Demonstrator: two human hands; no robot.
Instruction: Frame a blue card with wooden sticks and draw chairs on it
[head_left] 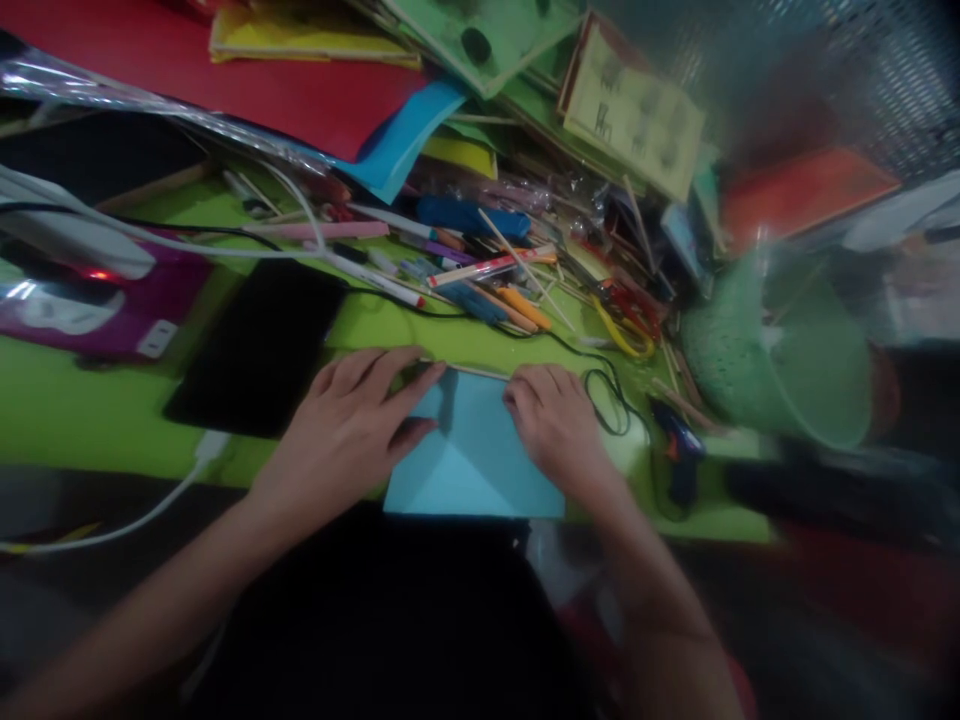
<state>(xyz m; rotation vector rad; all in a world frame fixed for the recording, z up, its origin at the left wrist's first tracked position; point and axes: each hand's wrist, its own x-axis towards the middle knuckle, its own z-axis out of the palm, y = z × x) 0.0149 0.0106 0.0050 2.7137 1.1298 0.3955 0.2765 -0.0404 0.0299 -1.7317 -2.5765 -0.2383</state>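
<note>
A light blue sheet of paper [472,455] with faint creases lies at the table's front edge, its near side reaching the edge. Along its far edge runs a thin pale stick [480,371]. My left hand [352,415] rests over the paper's left side, fingers stretched and thumb apart, the fingertips touching the far left corner by the stick. At the far right corner, my right hand [553,420] has its fingers curled down on the paper and the stick's end. What lies under those fingers is hidden.
A black tablet-like slab [255,340] lies left, with a white cable. Behind are pens, sticks, scissors [626,325] and stacked coloured sheets. A green basket [780,350] and a glue gun [681,450] stand right. A thin black cord [611,400] loops beside my right hand.
</note>
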